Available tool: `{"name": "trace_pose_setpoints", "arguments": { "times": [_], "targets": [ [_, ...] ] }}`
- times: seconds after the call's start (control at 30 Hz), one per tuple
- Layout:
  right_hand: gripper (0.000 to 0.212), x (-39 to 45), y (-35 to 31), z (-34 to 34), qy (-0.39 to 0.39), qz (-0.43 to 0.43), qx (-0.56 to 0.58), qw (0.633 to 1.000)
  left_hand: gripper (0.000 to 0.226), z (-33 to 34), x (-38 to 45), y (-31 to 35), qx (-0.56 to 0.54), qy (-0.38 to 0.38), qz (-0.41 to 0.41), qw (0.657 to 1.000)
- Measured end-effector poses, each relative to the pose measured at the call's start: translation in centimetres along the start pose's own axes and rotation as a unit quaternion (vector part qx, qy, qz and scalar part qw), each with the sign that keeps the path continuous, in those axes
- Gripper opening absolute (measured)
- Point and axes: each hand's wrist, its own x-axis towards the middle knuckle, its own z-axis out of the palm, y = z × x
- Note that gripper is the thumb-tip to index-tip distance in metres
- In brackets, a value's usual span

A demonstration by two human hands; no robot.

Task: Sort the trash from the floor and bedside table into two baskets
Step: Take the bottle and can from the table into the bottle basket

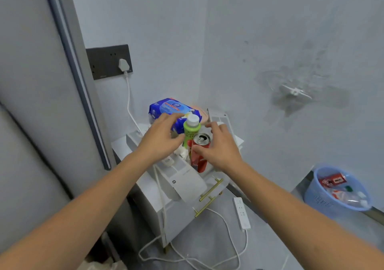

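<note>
On the white bedside table (180,211) stand a green bottle (191,131) with a white cap and a red can (200,152) with its top opened. My left hand (161,138) reaches in from the left, fingers spread, thumb close to the bottle. My right hand (218,145) curls around the can's right side, fingers apart, thumb against the can. Crumpled white tissue (181,151) lies under my left hand. A blue basket (336,188) holding a red wrapper and plastic trash stands on the floor at the right.
A blue pack of wipes (173,111) lies at the back of the table beside a pink item (202,114). A white device (187,178) lies on the table front. A power strip (241,212) and white cables trail on the floor. A wall socket (109,62) holds a plug.
</note>
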Motion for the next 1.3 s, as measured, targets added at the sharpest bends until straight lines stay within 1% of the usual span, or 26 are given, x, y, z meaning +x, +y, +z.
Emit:
{"name": "trace_pose_setpoints", "arguments": {
  "times": [0.07, 0.13, 0.17, 0.23, 0.27, 0.33, 0.4, 0.47, 0.53, 0.63, 0.73, 0.8, 0.87, 0.93, 0.97, 1.03, 1.1, 1.2, 1.3],
  "targets": [
    [0.077, 1.0, 0.5, 0.9, -0.005, 0.011, 0.004, 1.000, 0.054, 0.7, 2.6, 0.3, -0.006, -0.014, 0.033, 0.999],
    [0.078, 1.5, 1.1, 1.7, -0.015, 0.021, 0.002, 1.000, 0.052, 1.4, 4.8, 0.7, 0.011, -0.044, 0.056, 0.997],
    [0.075, 1.7, 1.5, 2.1, -0.021, 0.023, 0.001, 1.000, 0.054, 1.8, 5.7, 0.9, 0.024, -0.061, 0.065, 0.996],
    [0.063, 1.9, 1.9, 2.6, -0.027, 0.023, 0.002, 0.999, 0.052, 2.5, 7.0, 0.9, 0.063, -0.091, 0.071, 0.991],
    [0.057, 2.0, 2.0, 2.7, -0.026, 0.024, 0.009, 0.999, 0.046, 2.9, 7.4, 0.9, 0.084, -0.104, 0.073, 0.988],
    [0.052, 2.0, 2.1, 2.7, -0.024, 0.027, 0.027, 0.999, 0.031, 3.4, 7.9, 0.7, 0.112, -0.112, 0.081, 0.984],
    [0.051, 1.7, 2.1, 2.3, -0.018, 0.031, 0.045, 0.998, 0.021, 3.4, 8.1, 0.7, 0.098, -0.103, 0.079, 0.987],
    [0.050, 0.7, 2.1, 1.2, -0.008, 0.031, 0.065, 0.997, 0.019, 2.8, 7.8, 0.9, 0.084, -0.080, 0.085, 0.990],
    [0.048, -1.1, 2.2, -0.7, 0.013, 0.023, 0.086, 0.996, 0.022, 1.5, 7.1, 1.5, 0.090, -0.051, 0.111, 0.988],
    [0.047, -4.5, 4.1, -5.5, 0.066, 0.018, 0.102, 0.992, 0.032, -0.4, 5.9, 4.9, 0.094, 0.007, 0.164, 0.982],
    [0.045, -7.5, 8.1, -10.9, 0.113, 0.040, 0.114, 0.986, 0.033, -0.8, 5.6, 9.2, 0.015, 0.048, 0.160, 0.986],
    [0.044, -9.5, 12.2, -14.5, 0.146, 0.072, 0.099, 0.982, 0.032, 0.9, 5.6, 12.6, -0.041, 0.048, 0.163, 0.985],
    [0.043, -11.4, 17.1, -17.9, 0.182, 0.121, 0.086, 0.972, 0.020, 4.0, 4.3, 17.6, -0.091, 0.022, 0.192, 0.977],
    [0.043, -13.4, 22.4, -20.9, 0.205, 0.174, 0.075, 0.960, 0.018, 8.6, 2.6, 22.8, -0.128, -0.017, 0.224, 0.966],
    [0.043, -14.4, 25.3, -22.3, 0.212, 0.200, 0.066, 0.954, 0.017, 11.2, 1.7, 25.1, -0.135, -0.043, 0.259, 0.955],
    [0.043, -15.9, 31.0, -24.6, 0.222, 0.245, 0.056, 0.942, 0.018, 17.5, 0.5, 28.4, -0.138, -0.094, 0.334, 0.928],
    [0.043, -16.8, 36.8, -26.5, 0.234, 0.282, 0.049, 0.929, 0.022, 25.2, 0.1, 30.4, -0.129, -0.139, 0.361, 0.913],
    [0.045, -16.3, 45.6, -27.6, 0.251, 0.308, 0.044, 0.916, 0.024, 37.6, 0.8, 31.9, -0.117, -0.173, 0.341, 0.916],
    [0.047, -14.1, 54.2, -27.1, 0.258, 0.302, 0.036, 0.917, 0.025, 49.0, 4.2, 32.9, -0.108, -0.150, 0.287, 0.940]
  ]
}}
